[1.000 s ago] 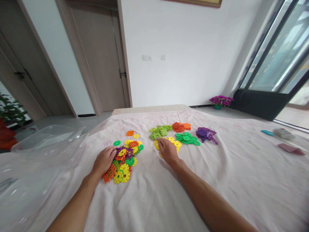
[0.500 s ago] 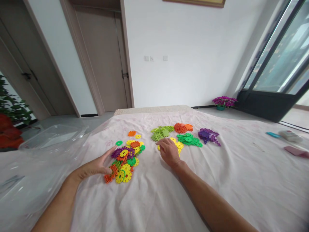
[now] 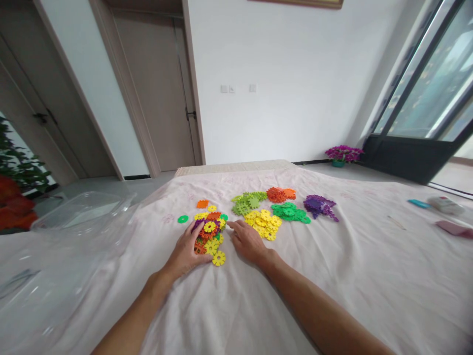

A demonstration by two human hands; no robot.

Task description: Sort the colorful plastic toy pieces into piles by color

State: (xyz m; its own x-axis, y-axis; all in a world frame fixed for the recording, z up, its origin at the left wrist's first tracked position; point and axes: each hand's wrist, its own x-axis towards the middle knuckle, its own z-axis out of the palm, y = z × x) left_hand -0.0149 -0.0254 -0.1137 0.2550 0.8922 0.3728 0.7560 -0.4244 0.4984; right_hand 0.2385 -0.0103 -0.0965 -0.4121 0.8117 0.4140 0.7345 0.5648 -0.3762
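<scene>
A mixed pile of flat notched plastic snowflake pieces (image 3: 210, 235) in yellow, orange, purple and green lies on the cloth. My left hand (image 3: 185, 254) curves along its left side, thumb and fingers apart, touching the pieces. Just right of the pile is my right hand (image 3: 248, 240), its index finger stretched towards it and nothing visible in it. Behind this hand sits a heap of yellow pieces (image 3: 263, 223). Further back are single-colour heaps: light green (image 3: 247, 202), orange-red (image 3: 278, 194), green (image 3: 290, 212) and purple (image 3: 318, 205).
A loose green disc (image 3: 183, 219), an orange square piece (image 3: 202, 203) and a small yellow disc (image 3: 212, 208) lie around the pile. Clear plastic containers (image 3: 74, 217) stand at the left. A blue item (image 3: 419, 203) and a pink cloth (image 3: 454, 229) lie far right.
My left hand has moved right, shifting the mixed pile right and bunching it closer together. My right hand has come left off the yellow heap, which now shows more fully.
</scene>
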